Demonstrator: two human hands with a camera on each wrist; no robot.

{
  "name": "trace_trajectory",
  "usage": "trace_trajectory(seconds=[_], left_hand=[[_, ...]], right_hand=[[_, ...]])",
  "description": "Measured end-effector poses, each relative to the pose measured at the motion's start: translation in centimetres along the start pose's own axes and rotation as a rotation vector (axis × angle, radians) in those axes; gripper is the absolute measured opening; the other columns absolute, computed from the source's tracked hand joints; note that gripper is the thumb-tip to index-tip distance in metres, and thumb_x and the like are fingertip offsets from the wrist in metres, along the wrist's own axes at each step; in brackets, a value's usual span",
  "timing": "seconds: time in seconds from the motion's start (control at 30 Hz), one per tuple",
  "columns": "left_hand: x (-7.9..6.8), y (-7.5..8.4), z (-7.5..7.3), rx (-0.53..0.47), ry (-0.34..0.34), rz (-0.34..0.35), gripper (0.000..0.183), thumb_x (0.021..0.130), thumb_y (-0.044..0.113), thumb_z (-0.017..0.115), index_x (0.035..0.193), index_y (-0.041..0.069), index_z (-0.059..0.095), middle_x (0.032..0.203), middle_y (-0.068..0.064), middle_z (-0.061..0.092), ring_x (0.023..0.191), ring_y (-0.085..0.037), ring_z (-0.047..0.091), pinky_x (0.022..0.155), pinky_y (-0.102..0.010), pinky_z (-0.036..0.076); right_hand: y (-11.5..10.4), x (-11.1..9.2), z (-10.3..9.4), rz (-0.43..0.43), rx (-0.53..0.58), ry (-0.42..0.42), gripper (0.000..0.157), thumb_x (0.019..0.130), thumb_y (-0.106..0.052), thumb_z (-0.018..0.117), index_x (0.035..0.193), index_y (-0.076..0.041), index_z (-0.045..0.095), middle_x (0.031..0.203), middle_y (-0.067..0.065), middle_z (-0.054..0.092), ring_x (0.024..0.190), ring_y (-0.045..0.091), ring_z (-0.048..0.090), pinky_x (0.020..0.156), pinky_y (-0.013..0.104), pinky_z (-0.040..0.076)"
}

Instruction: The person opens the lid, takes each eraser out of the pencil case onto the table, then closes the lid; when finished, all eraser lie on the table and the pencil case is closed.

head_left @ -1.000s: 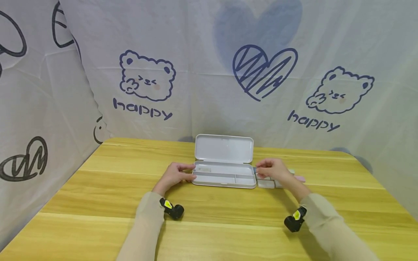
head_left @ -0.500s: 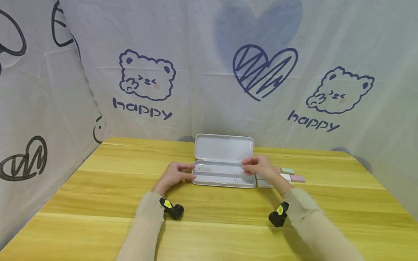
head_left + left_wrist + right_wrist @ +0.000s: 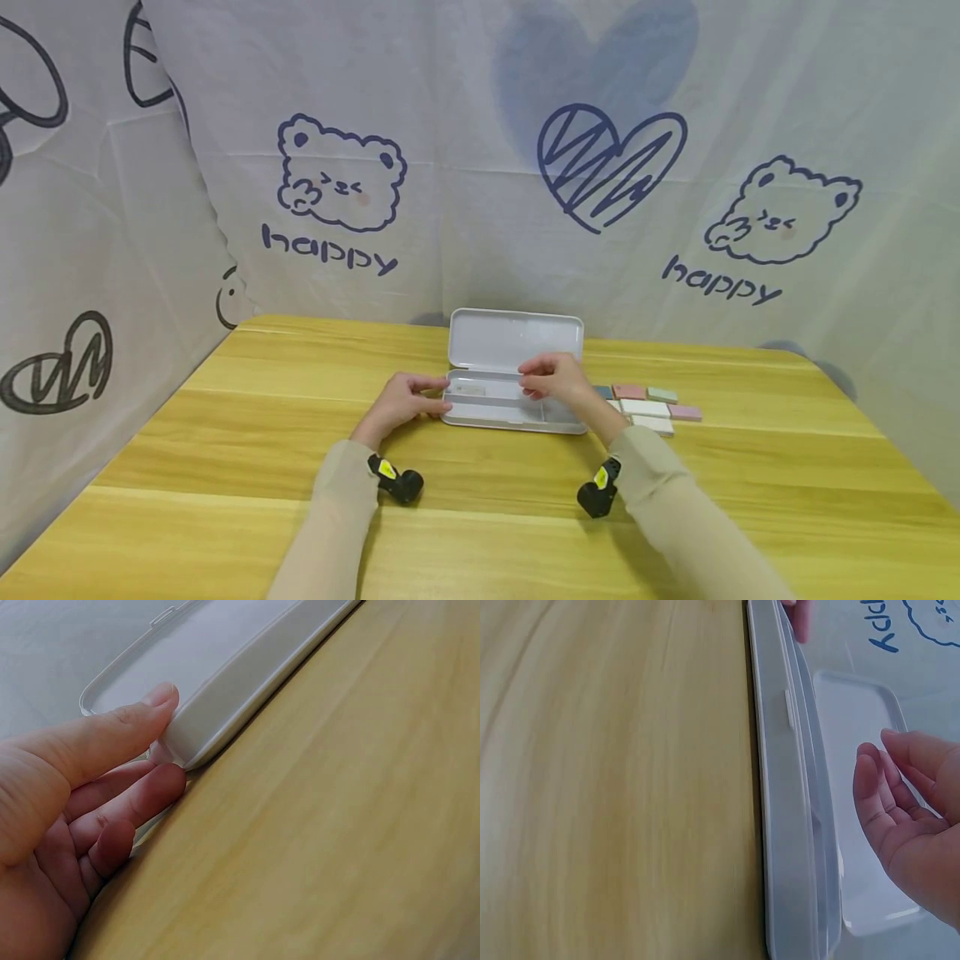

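A white pencil case [image 3: 491, 413] lies with its lid raised, its tray divided into compartments. My left hand [image 3: 405, 400] holds the case's left end, the thumb at the front corner and other fingers farther back. The left wrist view shows that thumb [image 3: 142, 720] against the end of the case [image 3: 232, 690]. Over the right part of the tray hovers my right hand [image 3: 558, 381]. Its fingers are bent toward the thumb, with nothing visible between the tips in the right wrist view. A small pale block [image 3: 469, 389] lies in the back compartment's left end.
Right of the case, small flat blocks lie grouped on the wooden table [image 3: 480, 508]: pink [image 3: 628, 391], green [image 3: 662, 395], lilac [image 3: 685, 412], white [image 3: 645, 407] and a partly hidden blue one [image 3: 603, 392]. A printed cloth [image 3: 480, 183] hangs behind the table.
My right hand has moved left from the blocks to over the tray, uncovering more of the blocks. The left hand has stayed at the case's left end.
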State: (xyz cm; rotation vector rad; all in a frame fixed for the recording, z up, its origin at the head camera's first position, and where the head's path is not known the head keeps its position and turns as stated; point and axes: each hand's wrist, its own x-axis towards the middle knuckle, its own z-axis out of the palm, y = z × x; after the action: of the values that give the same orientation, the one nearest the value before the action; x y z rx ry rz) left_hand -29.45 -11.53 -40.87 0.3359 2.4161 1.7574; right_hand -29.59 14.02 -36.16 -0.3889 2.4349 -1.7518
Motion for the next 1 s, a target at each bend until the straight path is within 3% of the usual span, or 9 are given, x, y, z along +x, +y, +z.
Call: trace_trajectory(seconds=[0.27,0.5,0.67,1.0], left_hand=[[0.0,-0.1,-0.1,0.016,0.001,-0.006,0.045,0.071,0.014,0.075,0.112,0.001,0.062,0.114,-0.015,0.059,0.058,-0.011,0.053,0.051,-0.024,0.040],[0.2,-0.2,-0.1,0.024,0.003,-0.016,0.045,0.072,0.017,0.075,0.112,0.003,0.062,0.113,-0.014,0.059,0.058,-0.012,0.053,0.053,-0.024,0.041],[0.2,-0.2,-0.1,0.026,0.001,-0.009,0.044,0.071,0.016,0.076,0.111,0.003,0.063,0.110,-0.014,0.061,0.059,-0.013,0.056,0.053,-0.025,0.042],[-0.1,0.2,-0.2,0.018,0.002,-0.018,0.044,0.072,0.016,0.075,0.112,0.003,0.062,0.111,-0.013,0.060,0.060,-0.013,0.056,0.053,-0.025,0.041]], right_hand=[[-0.1,1.1,2.2,-0.009,-0.055,0.001,0.023,0.080,0.005,0.061,0.100,0.016,0.058,0.084,0.016,0.065,0.068,0.012,0.058,0.063,0.030,0.051],[0.3,2.0,3.3,-0.013,-0.089,0.047,0.023,0.078,0.002,0.065,0.098,0.012,0.061,0.085,0.013,0.066,0.064,0.007,0.053,0.061,0.029,0.049],[0.6,2.3,3.9,-0.005,-0.104,0.024,0.023,0.078,0.002,0.065,0.098,0.011,0.062,0.084,0.012,0.065,0.062,0.008,0.052,0.059,0.026,0.047],[0.7,2.6,4.5,0.001,-0.148,-0.028,0.026,0.077,0.000,0.067,0.100,0.010,0.062,0.094,0.017,0.064,0.075,0.012,0.056,0.064,0.023,0.047]])
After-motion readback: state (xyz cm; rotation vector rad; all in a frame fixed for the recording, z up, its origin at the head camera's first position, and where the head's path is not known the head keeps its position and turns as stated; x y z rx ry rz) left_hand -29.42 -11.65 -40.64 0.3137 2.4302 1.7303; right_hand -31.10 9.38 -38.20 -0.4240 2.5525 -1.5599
